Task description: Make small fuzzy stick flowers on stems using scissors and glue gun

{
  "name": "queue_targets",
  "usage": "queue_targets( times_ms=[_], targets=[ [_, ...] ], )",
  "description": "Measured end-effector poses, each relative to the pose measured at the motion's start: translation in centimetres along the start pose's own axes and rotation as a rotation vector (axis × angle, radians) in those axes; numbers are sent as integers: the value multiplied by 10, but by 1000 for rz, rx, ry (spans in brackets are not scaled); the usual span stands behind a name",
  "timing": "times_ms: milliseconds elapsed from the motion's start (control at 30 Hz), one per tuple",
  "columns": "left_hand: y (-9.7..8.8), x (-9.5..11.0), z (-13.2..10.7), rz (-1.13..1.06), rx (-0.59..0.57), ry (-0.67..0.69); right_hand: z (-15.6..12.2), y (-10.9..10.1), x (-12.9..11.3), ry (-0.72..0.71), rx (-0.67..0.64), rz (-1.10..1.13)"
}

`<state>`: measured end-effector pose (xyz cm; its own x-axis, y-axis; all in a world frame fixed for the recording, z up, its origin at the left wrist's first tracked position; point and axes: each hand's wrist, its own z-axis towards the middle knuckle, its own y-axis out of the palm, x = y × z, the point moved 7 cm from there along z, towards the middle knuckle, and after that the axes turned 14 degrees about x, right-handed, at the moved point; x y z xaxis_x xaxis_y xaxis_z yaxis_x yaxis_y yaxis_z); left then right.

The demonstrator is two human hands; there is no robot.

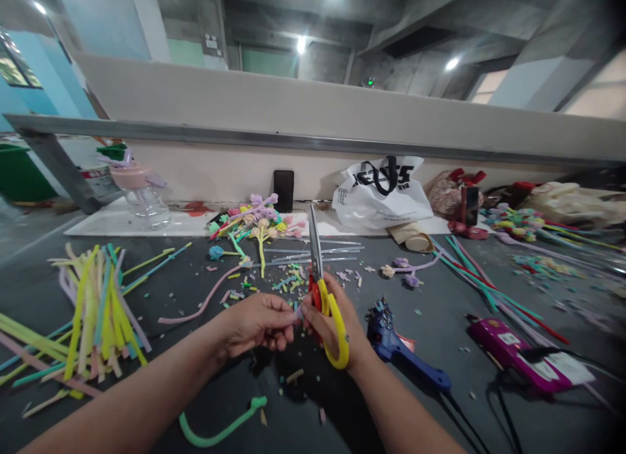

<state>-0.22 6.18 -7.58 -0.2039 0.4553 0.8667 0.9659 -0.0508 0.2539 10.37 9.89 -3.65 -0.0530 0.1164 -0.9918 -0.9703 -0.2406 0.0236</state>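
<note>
My right hand (328,317) grips red-and-yellow scissors (320,289) with the blades closed and pointing up and away. My left hand (257,322) is closed in a pinch on a small pale lilac piece (297,315) held against the fingertips of the right hand. Both hands meet above the dark grey table (147,402). Beyond them lie tiny coloured cut bits (288,283) and a bunch of pipe-cleaner flowers (257,222).
A pile of coloured pipe cleaners (92,310) lies at left, a green curved one (220,428) in front. A blue glue gun (403,349) and a magenta one (513,349) lie at right with cords. A white bag (381,193), a jar (141,193) and long stems (479,278) sit behind.
</note>
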Motion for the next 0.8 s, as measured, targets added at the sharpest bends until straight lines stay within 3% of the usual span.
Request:
queue_targets(
  times_ms=[233,433,600,800],
  targets=[
    [-25,27,2,4,276,199,8,-9,7,-19,30,-81],
    [-46,62,-8,-12,425,362,11,-17,0,-232,-6,-479],
    [-48,76,-17,-28,453,441,4,-12,-3,-285,-94,-645],
    [-44,72,-14,-5,435,438,1,-6,1,-284,-143,-668]
  ],
)
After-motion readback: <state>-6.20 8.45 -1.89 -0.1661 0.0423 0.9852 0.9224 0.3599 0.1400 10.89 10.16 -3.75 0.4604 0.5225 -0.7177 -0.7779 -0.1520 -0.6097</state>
